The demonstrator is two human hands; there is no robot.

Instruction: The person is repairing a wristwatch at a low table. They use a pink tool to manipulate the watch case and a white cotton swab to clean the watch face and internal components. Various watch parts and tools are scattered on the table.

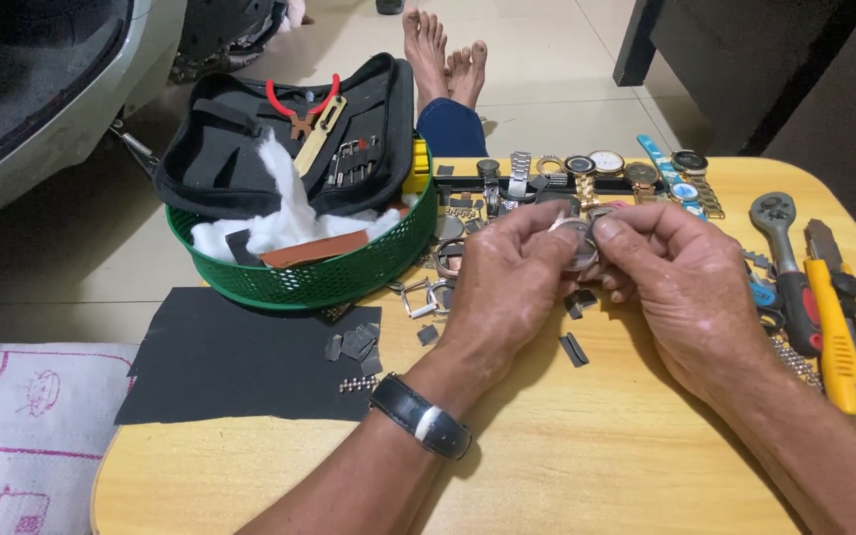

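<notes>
Hands hold round, perhaps glass-faced watch case.

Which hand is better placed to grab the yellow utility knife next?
Probably the right hand: the yellow utility knife lies at the table's right edge, just beyond it. The left hand sits farther away; both pinch the round watch case.

1. The mesh basket was green.
2. The tool case was black.
3. The pliers had red handles.
4. The utility knife was yellow and black.
5. The tabletop was pale yellow wood.
</notes>
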